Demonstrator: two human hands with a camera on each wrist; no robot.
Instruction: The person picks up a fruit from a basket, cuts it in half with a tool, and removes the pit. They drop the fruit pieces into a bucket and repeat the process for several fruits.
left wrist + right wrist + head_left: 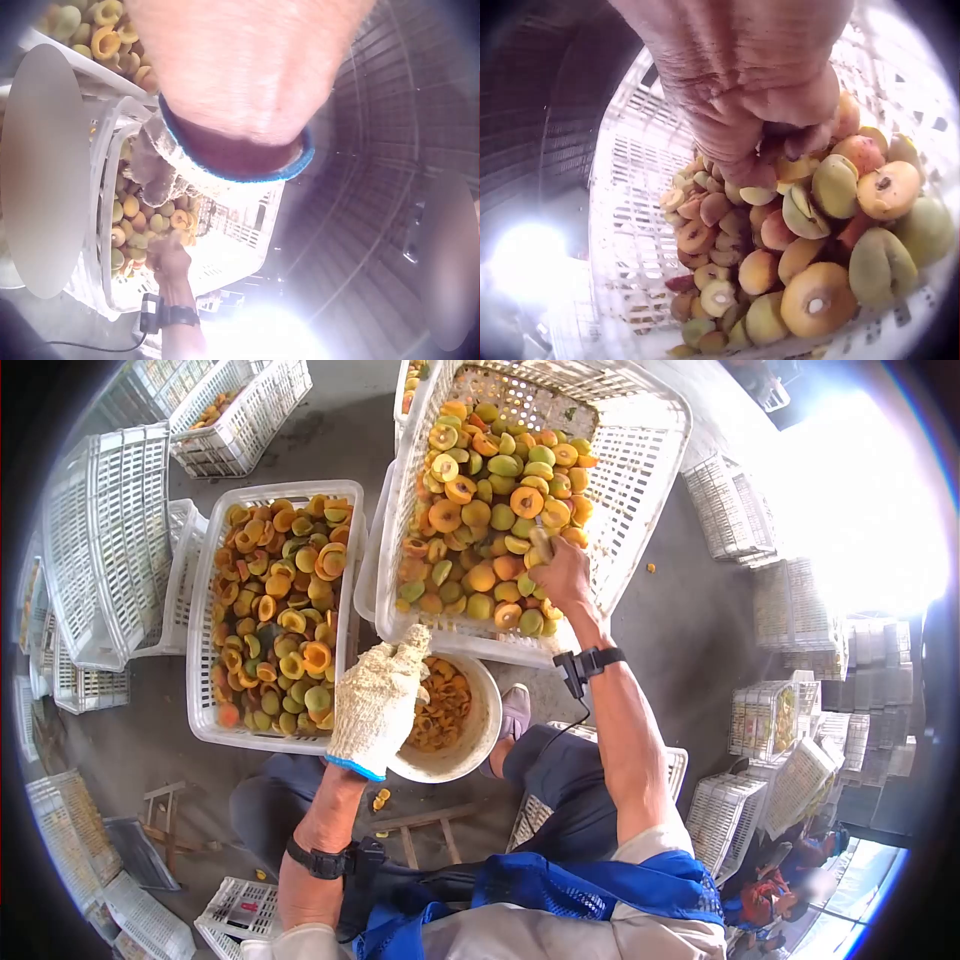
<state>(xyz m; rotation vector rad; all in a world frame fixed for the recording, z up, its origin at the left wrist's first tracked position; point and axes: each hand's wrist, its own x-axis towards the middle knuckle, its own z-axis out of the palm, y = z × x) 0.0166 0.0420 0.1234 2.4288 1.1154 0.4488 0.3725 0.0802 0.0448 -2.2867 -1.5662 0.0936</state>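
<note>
Cut yellow peaches, some with stones showing, fill much of a big white crate [640,490] tilted in front of me. My bare right hand [562,572] is down among them at the crate's right side. Its fingers are curled against a yellow peach half [795,171], partly hidden by the hand in the right wrist view. My left hand [375,695] wears a cream knit glove with a blue cuff [238,178]. It hangs over a white bucket [487,705] of orange scraps, fingers loosely bent, with nothing seen in its grasp.
Beside the left hand stands a white crate [200,660] of hollowed peach halves. Stacked crates [105,550] line the left, with more crates [790,605] on the right. A small wooden stool [425,820] stands between my legs. People [785,885] are at the lower right.
</note>
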